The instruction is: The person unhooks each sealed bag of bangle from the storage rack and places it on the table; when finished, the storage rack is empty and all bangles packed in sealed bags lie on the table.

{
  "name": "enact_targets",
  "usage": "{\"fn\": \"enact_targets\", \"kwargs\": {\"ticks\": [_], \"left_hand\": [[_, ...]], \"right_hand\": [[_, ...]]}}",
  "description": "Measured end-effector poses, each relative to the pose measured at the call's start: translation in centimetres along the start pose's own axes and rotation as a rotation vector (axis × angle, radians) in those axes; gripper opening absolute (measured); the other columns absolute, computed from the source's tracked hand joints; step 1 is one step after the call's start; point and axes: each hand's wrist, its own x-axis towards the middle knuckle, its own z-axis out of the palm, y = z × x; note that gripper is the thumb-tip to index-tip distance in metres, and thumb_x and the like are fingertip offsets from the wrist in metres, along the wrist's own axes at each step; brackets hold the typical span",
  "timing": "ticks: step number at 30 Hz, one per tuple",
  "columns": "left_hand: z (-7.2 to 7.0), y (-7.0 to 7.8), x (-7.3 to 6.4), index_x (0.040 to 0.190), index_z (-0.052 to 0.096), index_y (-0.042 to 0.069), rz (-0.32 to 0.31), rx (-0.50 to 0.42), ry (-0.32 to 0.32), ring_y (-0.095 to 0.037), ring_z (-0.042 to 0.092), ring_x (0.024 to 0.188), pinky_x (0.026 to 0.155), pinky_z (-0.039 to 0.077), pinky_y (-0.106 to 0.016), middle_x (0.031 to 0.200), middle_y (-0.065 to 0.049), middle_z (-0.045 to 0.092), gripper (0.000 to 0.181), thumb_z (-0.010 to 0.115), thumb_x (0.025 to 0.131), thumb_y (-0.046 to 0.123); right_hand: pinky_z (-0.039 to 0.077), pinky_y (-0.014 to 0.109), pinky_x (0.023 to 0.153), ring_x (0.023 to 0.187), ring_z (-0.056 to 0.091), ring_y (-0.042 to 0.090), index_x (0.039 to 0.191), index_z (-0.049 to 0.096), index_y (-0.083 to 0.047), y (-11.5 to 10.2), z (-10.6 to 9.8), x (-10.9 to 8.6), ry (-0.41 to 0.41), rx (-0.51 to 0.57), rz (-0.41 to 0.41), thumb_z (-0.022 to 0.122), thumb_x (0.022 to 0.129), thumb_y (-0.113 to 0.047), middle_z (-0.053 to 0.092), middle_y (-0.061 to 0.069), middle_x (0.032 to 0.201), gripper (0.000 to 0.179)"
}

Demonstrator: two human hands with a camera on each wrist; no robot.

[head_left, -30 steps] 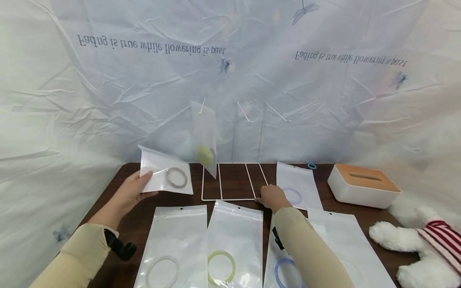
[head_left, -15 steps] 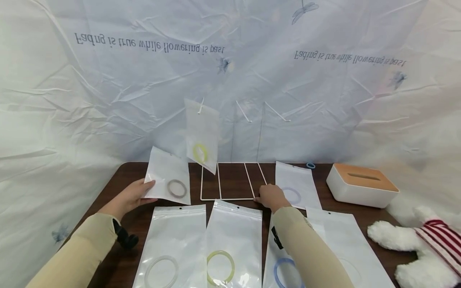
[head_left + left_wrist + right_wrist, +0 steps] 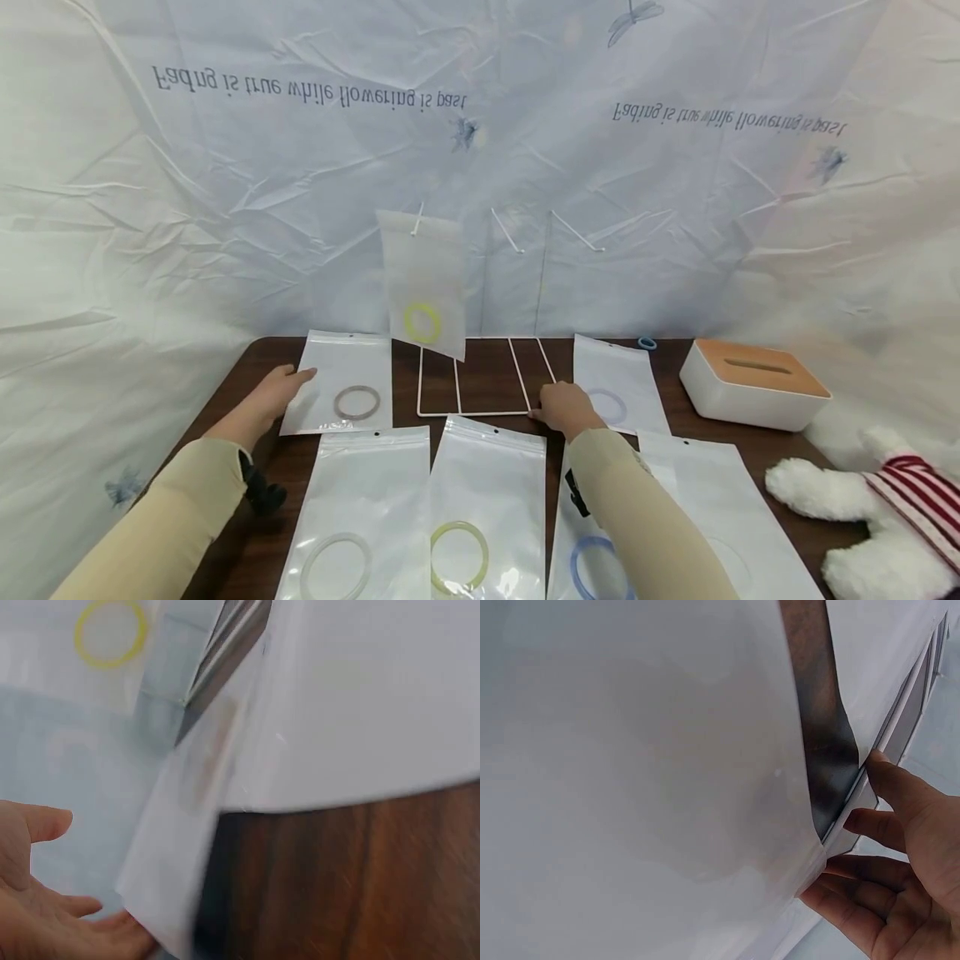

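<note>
On the back left of the table lies a white zip bag with a greyish-brown bangle in it. My left hand is at the bag's left edge, its thumb apart from its fingers; in the left wrist view the fingertips meet the bag's edge. A white wire rack stands in the middle. From its left hook hangs a zip bag with a yellow bangle. My right hand holds the rack's front right corner between thumb and fingers; some fingers are hidden in the head view.
In front lie several zip bags, holding a clear bangle, a yellow-green bangle and a blue bangle. Behind my right hand lies a bag with a lilac bangle. At right are a tissue box and a plush toy.
The bag with the greyish-brown bangle has come down flat on the table, and my left hand has loosened from it. The hanging bag has swung round to face front. My right hand stays.
</note>
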Motion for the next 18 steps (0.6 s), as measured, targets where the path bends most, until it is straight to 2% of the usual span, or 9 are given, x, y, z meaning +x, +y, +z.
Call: {"fn": "enact_targets", "kwargs": {"ticks": [4,7,12,18], "left_hand": [[1.1,2.5,-0.2,0.153,-0.009,-0.009,0.076,0.103,0.027,-0.054,0.003,0.144,0.113,0.017,-0.067,0.157,-0.036,-0.005,0.086,0.039,0.105,0.043],[2.3,4.7,0.2,0.157,-0.005,-0.003,0.15,0.116,0.035,-0.052,0.008,0.145,0.113,0.019,-0.065,0.16,-0.032,0.002,0.085,0.046,0.104,0.042],[4.1,8.1,2.0,0.16,-0.004,0.01,0.25,-0.01,0.064,-0.044,0.015,0.147,0.115,0.021,-0.06,0.163,-0.023,0.011,0.09,0.058,0.101,0.037],[5.0,11.1,3.6,0.159,-0.014,0.021,0.314,-0.187,0.089,-0.038,0.012,0.15,0.117,0.02,-0.056,0.166,-0.014,0.004,0.094,0.059,0.1,0.025]], "right_hand": [[0.054,0.039,0.069,0.069,0.062,0.022,0.069,0.066,-0.009,0.0,-0.2,-0.2,-0.001,0.008,0.002,0.07,0.093,-0.037,0.064,0.006,0.071,0.037],[0.054,0.041,0.071,0.073,0.063,0.024,0.069,0.066,-0.009,0.1,-0.4,-0.4,-0.001,0.009,0.002,0.07,0.093,-0.037,0.065,0.007,0.073,0.037],[0.054,0.04,0.069,0.069,0.062,0.023,0.068,0.065,-0.009,0.1,-0.4,-0.4,0.006,0.017,0.011,0.07,0.093,-0.037,0.064,0.007,0.071,0.037],[0.054,0.039,0.068,0.066,0.061,0.021,0.071,0.067,-0.009,0.1,-0.3,-0.6,0.007,0.018,0.014,0.069,0.094,-0.036,0.064,0.006,0.071,0.035]]}}
